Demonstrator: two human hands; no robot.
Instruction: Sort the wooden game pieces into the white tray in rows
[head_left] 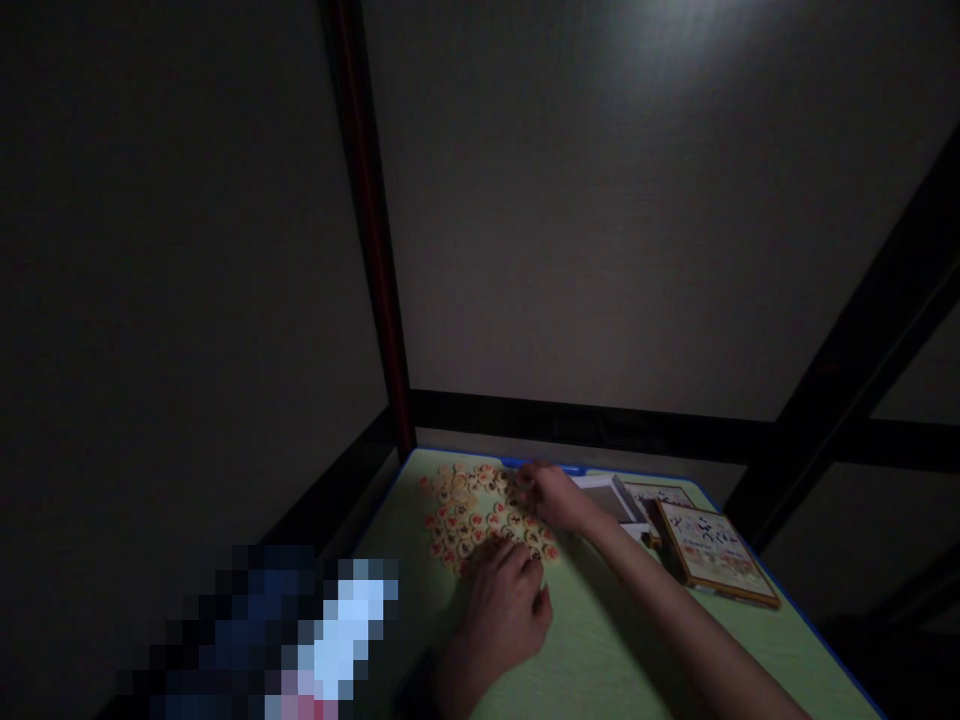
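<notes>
Many round wooden Chinese chess pieces (457, 520) with red and dark characters are spread on the light green tabletop (600, 650). Some lie loosely in rows, and others crowd together at the far left. My left hand (502, 600) rests over the near edge of the spread, fingers bent down among the pieces and their tips hidden. Farther back, my right hand (551, 495) reaches in from the right. Its fingers are drawn together at the far right side of the pieces; whatever is between them cannot be made out.
Beside my right forearm lies an open white box (611, 500). Two flat boxes with printed lids are at the right, the nearer box (712, 550) overlapping the farther box (660, 494). Dark wall panels (600, 250) close in behind and left. A pixelated patch covers the lower left.
</notes>
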